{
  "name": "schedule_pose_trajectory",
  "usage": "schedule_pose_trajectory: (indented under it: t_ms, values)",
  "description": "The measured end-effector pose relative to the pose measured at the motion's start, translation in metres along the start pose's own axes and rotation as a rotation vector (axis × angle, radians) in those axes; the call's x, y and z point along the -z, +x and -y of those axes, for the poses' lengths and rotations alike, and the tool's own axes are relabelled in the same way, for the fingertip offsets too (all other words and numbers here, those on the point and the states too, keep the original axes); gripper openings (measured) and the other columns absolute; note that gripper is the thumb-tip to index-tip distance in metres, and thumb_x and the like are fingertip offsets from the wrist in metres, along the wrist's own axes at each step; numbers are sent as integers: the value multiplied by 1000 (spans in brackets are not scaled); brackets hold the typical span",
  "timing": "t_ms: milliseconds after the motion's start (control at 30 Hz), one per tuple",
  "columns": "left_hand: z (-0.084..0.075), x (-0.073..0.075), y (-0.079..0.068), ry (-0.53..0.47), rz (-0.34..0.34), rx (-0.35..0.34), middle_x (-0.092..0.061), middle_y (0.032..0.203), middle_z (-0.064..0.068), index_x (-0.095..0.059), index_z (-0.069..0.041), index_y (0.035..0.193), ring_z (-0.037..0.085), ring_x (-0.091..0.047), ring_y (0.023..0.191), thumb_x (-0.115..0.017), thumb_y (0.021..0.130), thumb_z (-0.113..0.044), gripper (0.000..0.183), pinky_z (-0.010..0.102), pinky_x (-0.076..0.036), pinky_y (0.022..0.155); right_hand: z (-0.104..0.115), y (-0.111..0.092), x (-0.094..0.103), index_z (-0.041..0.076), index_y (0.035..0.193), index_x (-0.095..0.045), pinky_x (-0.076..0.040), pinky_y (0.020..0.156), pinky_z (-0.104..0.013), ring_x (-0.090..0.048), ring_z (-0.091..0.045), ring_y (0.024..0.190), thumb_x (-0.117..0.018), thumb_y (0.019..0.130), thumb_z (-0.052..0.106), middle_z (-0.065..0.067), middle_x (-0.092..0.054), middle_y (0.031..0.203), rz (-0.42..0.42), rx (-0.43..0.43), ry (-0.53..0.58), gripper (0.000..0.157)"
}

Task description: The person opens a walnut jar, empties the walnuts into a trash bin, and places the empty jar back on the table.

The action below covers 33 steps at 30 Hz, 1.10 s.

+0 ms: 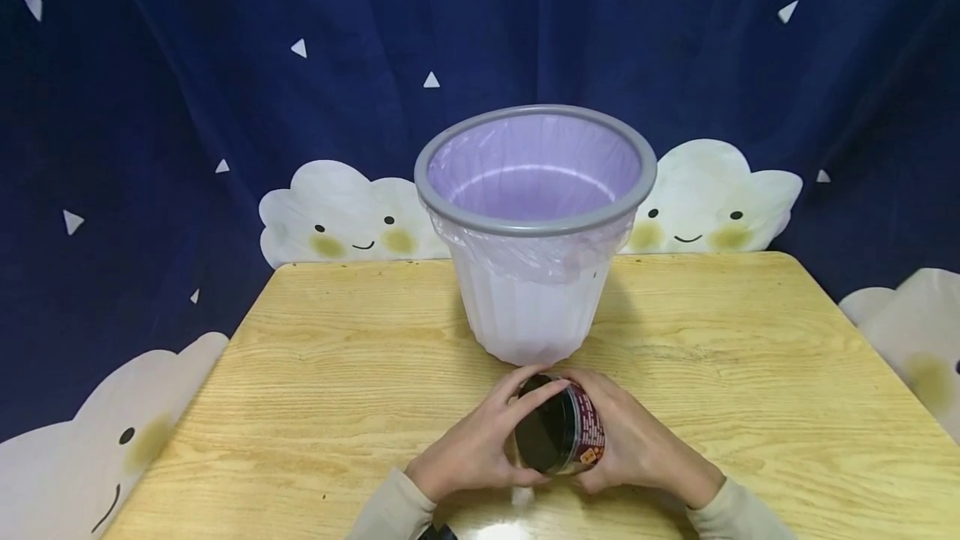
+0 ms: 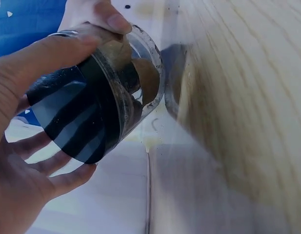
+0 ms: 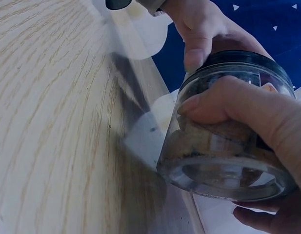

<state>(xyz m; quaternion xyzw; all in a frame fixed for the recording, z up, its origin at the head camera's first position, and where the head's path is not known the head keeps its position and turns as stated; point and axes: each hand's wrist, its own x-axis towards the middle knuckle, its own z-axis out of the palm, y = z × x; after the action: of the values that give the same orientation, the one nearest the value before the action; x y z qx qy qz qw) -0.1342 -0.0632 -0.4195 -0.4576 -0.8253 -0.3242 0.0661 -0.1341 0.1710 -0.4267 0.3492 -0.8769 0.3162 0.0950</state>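
Note:
Both hands hold a clear jar (image 1: 590,430) with a flat black lid (image 1: 546,438) and a dark red label. It is tipped on its side, close over the wooden table, with the lid turned towards the left. My left hand (image 1: 476,447) has its fingers and thumb curled round the lid. On the other side, my right hand (image 1: 637,438) grips the jar's body. Brownish contents show through the glass (image 3: 213,141) in the right wrist view, where the right thumb presses along the side. The label is mostly covered by the right hand there.
Just beyond the hands stands a white wastebasket (image 1: 528,315) with a grey rim (image 1: 422,177) and a thin clear liner folded over it. The wooden table (image 1: 337,357) reaches back to a dark blue curtain (image 1: 360,65) with white triangles and smiling clouds.

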Motion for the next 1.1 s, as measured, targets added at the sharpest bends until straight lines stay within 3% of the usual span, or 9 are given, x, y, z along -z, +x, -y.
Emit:
schedule_pose_trajectory:
  t_ms: [200, 433, 667, 933, 1100]
  values:
    - [1, -1, -1, -11, 4, 37, -29, 150, 7, -27, -23, 153, 18, -35, 135, -89, 65, -39, 109, 35, -40, 107, 0, -1, -1, 7, 137, -44, -52, 92, -40, -54, -15, 113, -92, 39, 31, 3, -54, 129, 7, -13, 3, 112]
    - [2, 0, 0, -1, -4, -22, -29, 150, 10, -28, -21, 152, 20, -32, 137, -92, 62, -32, 110, 35, -39, 108, 0, -1, 0, 8, 138, -44, -53, 91, -40, -54, -15, 113, -91, 41, 30, 3, -53, 130, 9, -6, 10, 111]
    - [0, 1, -1, 4, -10, 16, -32, 149, 8, -28, -21, 152, 19, -37, 133, -89, 65, -38, 108, 35, -40, 107, 0, -1, 0, 11, 139, -43, -52, 91, -39, -53, -13, 113, -91, 41, 32, 6, -52, 130, -1, 6, 5, 111]
    - [1, 2, 0, -7, -4, -33, -31, 151, 10, -29, -20, 152, 20, -31, 138, -92, 63, -29, 109, 35, -39, 108, 0, 0, 1, 10, 137, -45, -53, 91, -38, -54, -13, 111, -92, 41, 32, 5, -53, 128, -9, 27, 5, 109]
    - [0, 2, 0, -9, -2, -13, -31, 151, 9, -30, -21, 151, 19, -32, 137, -91, 64, -30, 106, 33, -37, 109, 0, 0, 1, 11, 137, -45, -53, 90, -39, -54, -13, 111, -91, 42, 31, 7, -52, 128, -3, 21, 11, 108]
